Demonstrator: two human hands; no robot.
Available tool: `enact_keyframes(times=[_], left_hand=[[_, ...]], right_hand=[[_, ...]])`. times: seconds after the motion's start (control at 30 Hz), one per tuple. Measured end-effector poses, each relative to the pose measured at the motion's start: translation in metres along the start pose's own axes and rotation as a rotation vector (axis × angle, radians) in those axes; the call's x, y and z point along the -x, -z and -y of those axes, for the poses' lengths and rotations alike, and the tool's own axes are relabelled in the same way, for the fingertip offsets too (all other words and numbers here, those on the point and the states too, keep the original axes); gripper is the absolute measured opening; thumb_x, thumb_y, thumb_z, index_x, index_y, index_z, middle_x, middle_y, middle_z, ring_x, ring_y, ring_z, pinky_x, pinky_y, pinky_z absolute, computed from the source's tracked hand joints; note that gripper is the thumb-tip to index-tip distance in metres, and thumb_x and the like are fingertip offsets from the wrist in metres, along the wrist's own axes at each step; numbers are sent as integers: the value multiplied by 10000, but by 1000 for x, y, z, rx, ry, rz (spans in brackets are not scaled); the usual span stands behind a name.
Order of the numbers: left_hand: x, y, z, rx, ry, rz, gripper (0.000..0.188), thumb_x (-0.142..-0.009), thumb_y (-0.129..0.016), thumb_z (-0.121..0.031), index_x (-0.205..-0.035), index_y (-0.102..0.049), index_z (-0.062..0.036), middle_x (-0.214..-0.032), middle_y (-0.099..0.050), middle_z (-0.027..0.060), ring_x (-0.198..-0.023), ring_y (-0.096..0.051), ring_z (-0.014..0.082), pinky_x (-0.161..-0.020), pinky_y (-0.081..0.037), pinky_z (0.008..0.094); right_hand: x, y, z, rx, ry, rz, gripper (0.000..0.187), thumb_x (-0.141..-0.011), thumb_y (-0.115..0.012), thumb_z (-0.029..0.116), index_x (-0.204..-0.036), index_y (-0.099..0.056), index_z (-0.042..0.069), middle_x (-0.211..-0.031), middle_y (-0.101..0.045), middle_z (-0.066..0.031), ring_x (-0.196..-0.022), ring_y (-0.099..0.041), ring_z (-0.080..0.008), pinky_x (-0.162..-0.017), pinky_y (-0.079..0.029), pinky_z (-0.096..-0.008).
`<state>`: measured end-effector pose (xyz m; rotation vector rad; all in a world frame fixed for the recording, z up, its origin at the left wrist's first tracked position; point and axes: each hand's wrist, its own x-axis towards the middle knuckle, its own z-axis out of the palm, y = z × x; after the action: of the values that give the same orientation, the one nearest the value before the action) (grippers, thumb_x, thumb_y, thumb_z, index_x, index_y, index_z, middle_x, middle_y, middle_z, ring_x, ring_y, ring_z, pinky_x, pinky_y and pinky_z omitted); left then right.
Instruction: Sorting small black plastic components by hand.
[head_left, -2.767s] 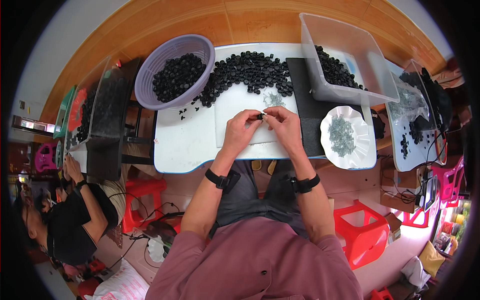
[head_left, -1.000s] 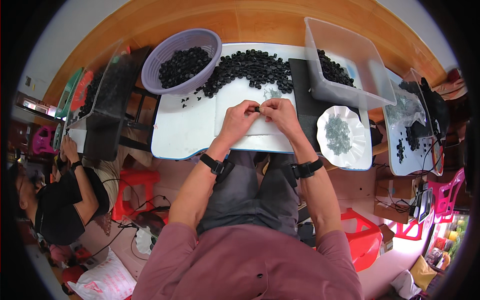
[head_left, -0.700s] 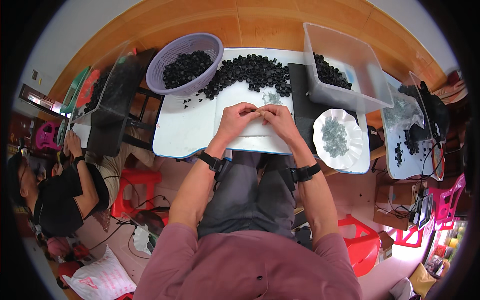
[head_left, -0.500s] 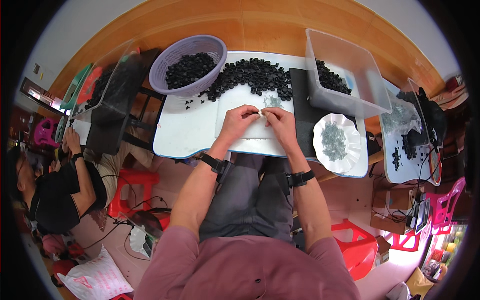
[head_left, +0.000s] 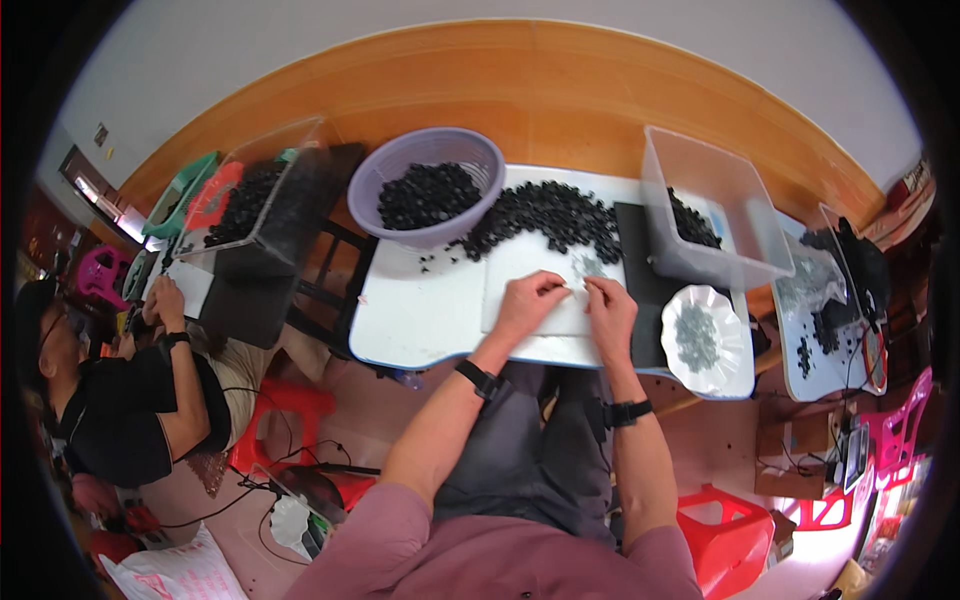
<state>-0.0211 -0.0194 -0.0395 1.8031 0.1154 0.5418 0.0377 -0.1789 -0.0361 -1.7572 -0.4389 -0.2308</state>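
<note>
Both hands work close together over a white board (head_left: 505, 300) on the white table. The fingers of my left hand (head_left: 533, 304) are pinched together, on something too small to make out. A short gap away, my right hand (head_left: 612, 312) is also pinched closed, and what its fingertips hold cannot be made out. Just beyond the fingers lies a small heap of clear, greyish small pieces (head_left: 588, 266). Behind it spreads a wide pile of small black round parts (head_left: 555, 215).
A purple basket (head_left: 365, 200) of black parts stands back left, a clear bin (head_left: 735, 225) with more back right. A white fluted dish (head_left: 735, 345) holds clear pieces at right, beside a black mat (head_left: 640, 330). A co-worker (head_left: 150, 400) sits left; a red stool (head_left: 735, 560) stands lower right.
The whole view has shifted, so the table sits lower and farther right. My fingertips, nearly touching before, are now slightly apart. Both hands stay over the white board.
</note>
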Motion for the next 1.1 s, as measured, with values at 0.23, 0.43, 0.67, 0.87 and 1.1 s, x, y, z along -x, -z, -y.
enact_keyframes(times=[0.23, 0.43, 0.67, 0.87, 1.1], left_hand=[[0, 5, -4, -8, 11, 21, 216, -879, -808, -176, -1004, -770, -4, -854, -777, 107, -739, -726, 150, -706, -575, 288], [-1, 8, -10, 7, -14, 9, 217, -886, -808, -190, -976, -761, 2, -833, -771, 112, -723, -728, 159, -692, -574, 293], [2, 7, -12, 39, 20, -15, 212, -918, -790, -191, -987, -766, 9, -804, -761, 75, -710, -685, 97, -674, -550, 262], [-19, 30, -17, 74, 76, -20, 202, -918, -780, -204, -932, -766, -3, -744, -728, 42, -663, -634, 86, -639, -508, 273], [-110, 137, -85, -561, -469, -466, 213, -888, -769, -140, -1053, -757, -4, -966, -760, 122, -829, -719, 198, -777, -568, 333]], right_hand=[[1, -1, -1, 60, -5, 0, 134, -950, -664, 27, -1027, -762, -22, -828, -721, -102, -586, -633, -122, -578, -491, -281], [-2, -3, -3, 78, 5, -22, 134, -953, -662, 25, -1028, -763, -20, -810, -715, -94, -580, -626, -110, -568, -487, -280], [2, 0, -1, 124, 18, -42, 124, -948, -666, 24, -1011, -766, -15, -795, -713, -95, -570, -630, -112, -564, -489, -286], [2, 1, -9, 136, 42, -69, 128, -934, -677, 50, -1004, -772, 1, -814, -718, -132, -615, -665, -185, -623, -517, -322], [-2, -5, -8, 119, 71, -66, 138, -930, -665, 60, -1001, -765, -3, -897, -739, -167, -757, -705, -276, -723, -543, -357]])
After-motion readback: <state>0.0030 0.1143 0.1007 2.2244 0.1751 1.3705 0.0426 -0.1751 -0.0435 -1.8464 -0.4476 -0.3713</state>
